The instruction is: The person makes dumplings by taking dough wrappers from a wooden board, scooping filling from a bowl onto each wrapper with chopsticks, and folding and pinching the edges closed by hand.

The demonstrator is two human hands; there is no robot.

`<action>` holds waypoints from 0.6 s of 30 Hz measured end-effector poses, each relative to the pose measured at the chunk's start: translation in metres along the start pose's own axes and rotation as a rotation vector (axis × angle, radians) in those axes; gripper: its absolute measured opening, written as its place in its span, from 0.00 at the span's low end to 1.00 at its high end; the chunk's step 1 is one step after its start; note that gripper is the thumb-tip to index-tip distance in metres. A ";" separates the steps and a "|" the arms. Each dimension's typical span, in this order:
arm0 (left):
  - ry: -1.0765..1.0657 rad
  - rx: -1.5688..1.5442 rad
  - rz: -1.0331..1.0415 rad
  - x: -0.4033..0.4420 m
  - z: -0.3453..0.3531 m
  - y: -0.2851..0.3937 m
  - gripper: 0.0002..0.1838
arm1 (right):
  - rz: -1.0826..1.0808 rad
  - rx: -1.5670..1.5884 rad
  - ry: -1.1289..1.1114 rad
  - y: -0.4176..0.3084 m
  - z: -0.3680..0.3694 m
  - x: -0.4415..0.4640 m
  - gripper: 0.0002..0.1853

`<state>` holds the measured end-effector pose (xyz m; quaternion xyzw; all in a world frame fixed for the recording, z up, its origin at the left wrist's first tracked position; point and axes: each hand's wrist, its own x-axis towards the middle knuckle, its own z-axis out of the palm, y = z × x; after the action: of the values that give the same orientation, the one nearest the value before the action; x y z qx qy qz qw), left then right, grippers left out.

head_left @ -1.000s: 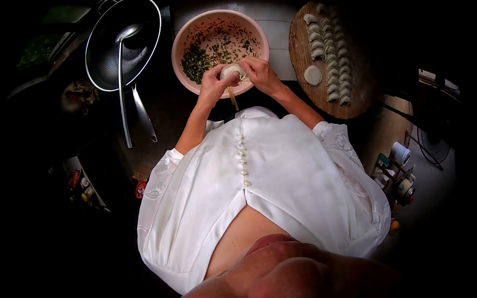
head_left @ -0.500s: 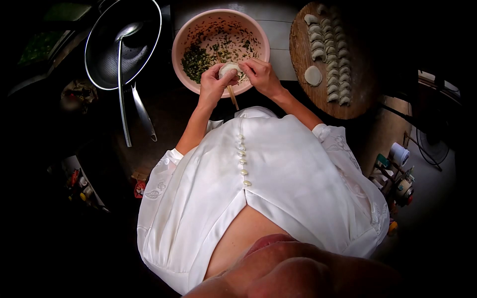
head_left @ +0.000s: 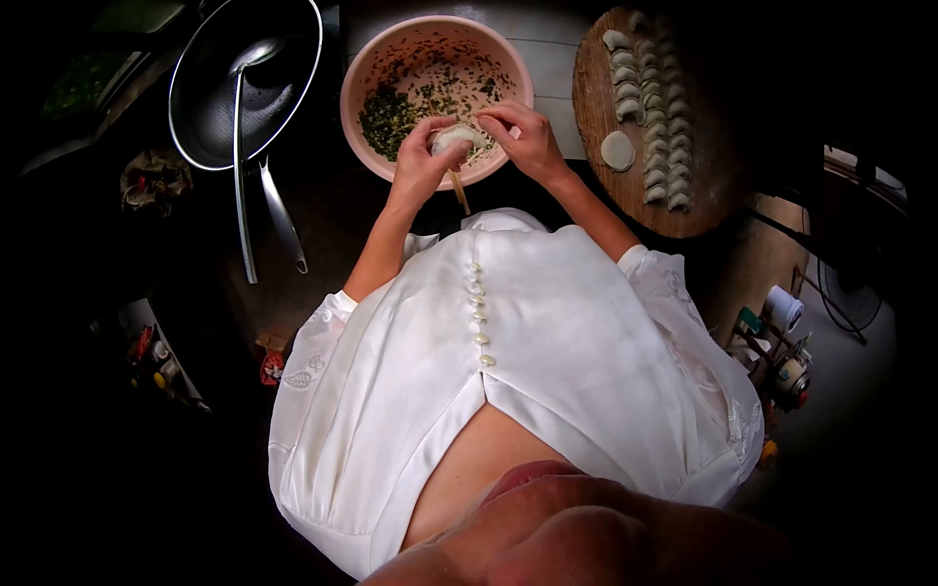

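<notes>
At the far left, a round black metal wok with a bright silver rim (head_left: 207,107) stands tilted, a long-handled silver metal ladle (head_left: 256,55) lying inside it, the ladle's handle crossing the near rim beside the wok's own grey handle. To the right, the person's left hand (head_left: 418,168) comes up from a sheer white sleeve with leaf embroidery (head_left: 311,366); its grip is clamped on a white half-round dough dumpling (head_left: 453,140), thumb in front and fingers curled behind. The dumpling sits in that hand, above the near part of a wide pink round bowl (head_left: 522,88), where chopped green filling (head_left: 387,122) is heaped toward the left and scattered bits cling to the inner wall. A slim, pale wooden utensil (head_left: 458,191) sticks out over the bowl's near rim. Below, a satiny white blouse (head_left: 586,322) carries a line of pearly round buttons (head_left: 477,317). The right hand (head_left: 528,142) bends its fingers just beside the dumpling's right edge; whether they touch it, or are together or apart at the tips, cannot be told. Farther right, a round brown wooden board (head_left: 591,93) bears a flat white dough disc (head_left: 618,150) beside columns of pale crescent-shaped dumplings (head_left: 653,127), its right side falling into shadow.
</notes>
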<state>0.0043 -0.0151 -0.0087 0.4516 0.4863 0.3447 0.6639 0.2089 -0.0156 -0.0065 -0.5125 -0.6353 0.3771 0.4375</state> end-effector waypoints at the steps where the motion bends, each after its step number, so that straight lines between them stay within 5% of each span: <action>1: -0.025 0.043 -0.004 0.000 0.000 0.000 0.23 | 0.002 -0.001 0.001 -0.002 -0.001 0.004 0.09; 6: -0.072 0.129 0.048 0.003 -0.001 -0.003 0.25 | -0.110 0.017 -0.264 -0.002 0.002 0.014 0.08; 18: -0.096 0.155 0.052 0.001 -0.002 -0.004 0.23 | -0.183 -0.134 -0.288 -0.001 0.004 0.008 0.07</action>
<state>0.0031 -0.0158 -0.0132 0.5301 0.4671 0.3012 0.6403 0.2040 -0.0078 -0.0051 -0.4215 -0.7590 0.3620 0.3395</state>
